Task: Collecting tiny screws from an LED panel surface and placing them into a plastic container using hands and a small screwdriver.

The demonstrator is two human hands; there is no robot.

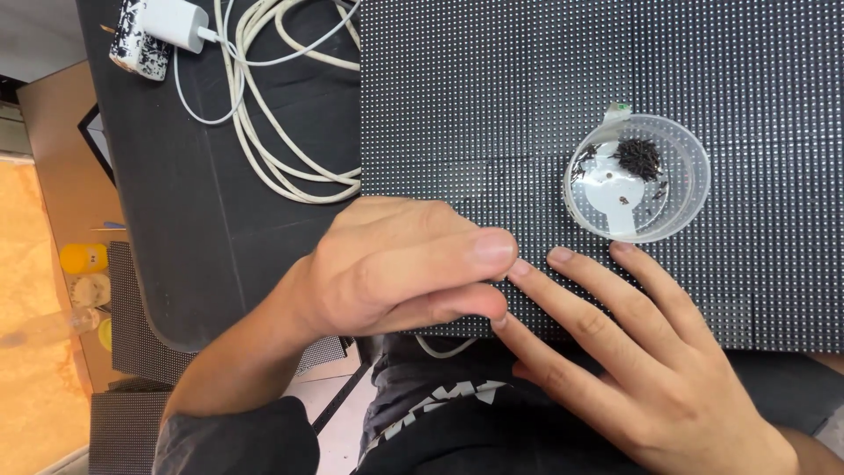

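A large black panel (527,114) studded with rows of tiny dots lies flat in front of me. My right hand (633,352) rests on its near edge with fingers spread flat, holding nothing. My left hand (400,264) hovers over the panel's near-left corner, fingers held together and pointing right, the tips close to my right fingertips; whether something tiny is pinched under them is hidden. A clear round plastic cup (637,176) sits on the panel just beyond my right fingertips, holding a small heap of tiny black parts (638,157).
White coiled cables (272,114) and a white charger plug (171,22) lie on the dark mat at the back left. A speckled black-and-white object (141,40) stands beside the plug. Yellow items (83,259) sit at the far left. My dark clothing fills the bottom.
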